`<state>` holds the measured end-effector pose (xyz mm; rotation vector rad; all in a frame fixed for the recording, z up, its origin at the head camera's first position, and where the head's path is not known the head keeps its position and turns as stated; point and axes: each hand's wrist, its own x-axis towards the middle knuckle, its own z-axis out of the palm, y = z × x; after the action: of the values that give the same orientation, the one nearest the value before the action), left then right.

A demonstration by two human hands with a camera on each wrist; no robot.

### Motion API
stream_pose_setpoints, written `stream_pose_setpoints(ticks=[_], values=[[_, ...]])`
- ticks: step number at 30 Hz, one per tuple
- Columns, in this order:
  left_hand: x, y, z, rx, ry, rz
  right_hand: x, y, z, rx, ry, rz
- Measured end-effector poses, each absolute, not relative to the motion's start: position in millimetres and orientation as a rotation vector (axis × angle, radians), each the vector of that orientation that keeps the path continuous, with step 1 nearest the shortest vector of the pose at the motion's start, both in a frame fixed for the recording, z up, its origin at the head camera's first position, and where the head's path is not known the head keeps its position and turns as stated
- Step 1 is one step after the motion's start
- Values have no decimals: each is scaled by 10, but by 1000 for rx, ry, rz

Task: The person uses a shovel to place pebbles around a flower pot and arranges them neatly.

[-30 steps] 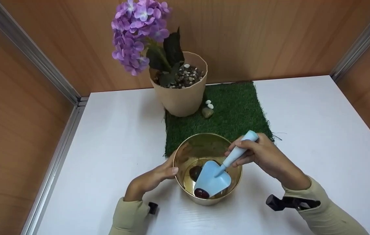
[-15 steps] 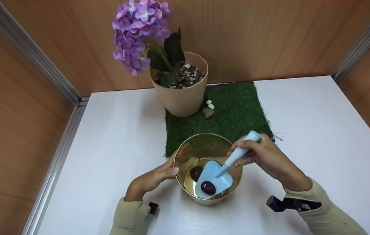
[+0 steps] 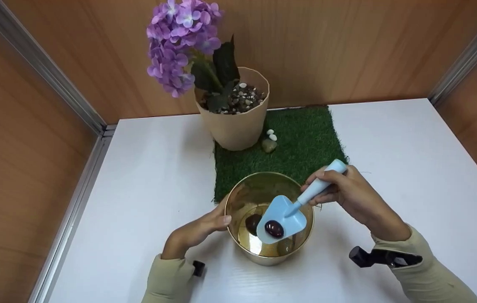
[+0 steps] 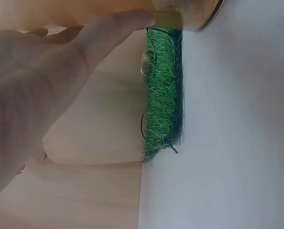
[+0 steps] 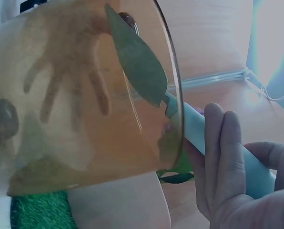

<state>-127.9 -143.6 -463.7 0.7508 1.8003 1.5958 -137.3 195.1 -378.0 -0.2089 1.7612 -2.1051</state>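
Observation:
My right hand (image 3: 358, 198) holds a light blue hand trowel (image 3: 280, 212) by its handle, the blade over the see-through amber bowl (image 3: 263, 260). A glossy dark red stone (image 3: 274, 229) lies on the blade. Below, a dark stone (image 3: 252, 223) and a dimmer stone (image 3: 286, 246) sit on the bowl's floor. My left hand (image 3: 200, 228) holds the bowl's left side, thumb at the rim. Its spread fingers show through the bowl wall in the right wrist view, where the trowel handle (image 5: 195, 125) lies between my right thumb and fingers.
Behind the bowl lies a green turf mat (image 3: 305, 134). On it stands a beige pot (image 3: 234, 128) with a purple flower (image 3: 179, 38), beside a few pebbles (image 3: 269, 145). Wood panels (image 3: 326, 50) enclose the white table (image 3: 154, 168) at the back and sides.
The red stone was at the blade's front edge and now lies on the blade. My right hand has raised the trowel up and to the right. The left hand keeps its place.

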Motion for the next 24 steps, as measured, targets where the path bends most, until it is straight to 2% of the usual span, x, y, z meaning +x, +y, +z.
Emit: stream_pose_setpoints(ticks=[17,24], values=[[-1296,-1435,-4652,795,1788,1615,-1829,2385,-3666,-232,1516,-2465],[-1286,-1438,-4639,769,1783,1596,-2063,2461,-3812,-77,1528,-2583]])
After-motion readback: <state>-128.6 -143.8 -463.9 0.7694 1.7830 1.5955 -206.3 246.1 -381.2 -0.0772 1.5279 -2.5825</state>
